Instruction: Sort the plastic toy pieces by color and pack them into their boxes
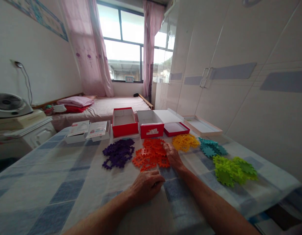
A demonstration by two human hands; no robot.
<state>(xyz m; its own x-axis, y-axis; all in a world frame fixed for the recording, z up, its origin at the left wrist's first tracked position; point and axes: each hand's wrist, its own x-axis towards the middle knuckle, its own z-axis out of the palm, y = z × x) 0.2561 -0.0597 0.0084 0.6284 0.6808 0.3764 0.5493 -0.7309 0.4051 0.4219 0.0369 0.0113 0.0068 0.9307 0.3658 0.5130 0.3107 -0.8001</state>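
Observation:
A loose pile of flat orange plastic interlocking pieces (151, 153) with notched edges lies in front of me. My right hand (173, 156) is at the pile's right edge, its bent fingers closed against an orange piece there. Just below the pile is my left hand (147, 183), with its fingers curled in; anything inside them is hidden. Purple pieces (118, 153) are heaped to the left. On the right lie heaps of yellow pieces (185, 142), teal pieces (212, 147) and lime green pieces (234, 169).
Behind the heaps stand an open red box (125, 130), a red and white box (151, 131), a shallow red tray (176, 129) and a pale lid (207, 131). Two white boxes (77, 132) are farther left. A checked cloth (67, 186) covers the table; a bed (121, 102) is beyond.

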